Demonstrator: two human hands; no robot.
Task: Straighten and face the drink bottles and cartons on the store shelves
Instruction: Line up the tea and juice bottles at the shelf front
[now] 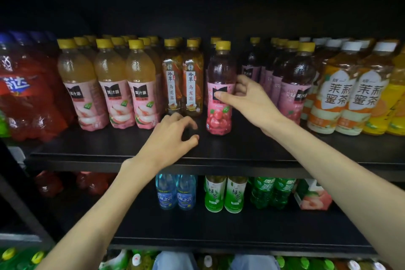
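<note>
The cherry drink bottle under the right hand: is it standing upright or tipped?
Upright. The cherry drink bottle stands on its base on the shelf, yellow cap straight up, while the right hand grips its label.

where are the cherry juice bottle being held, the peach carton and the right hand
cherry juice bottle [219, 116], head view, on the lower pink label with the cherries
peach carton [312, 198], head view, on its front face, lower shelf
right hand [245, 96], head view, on the back of the hand
</note>
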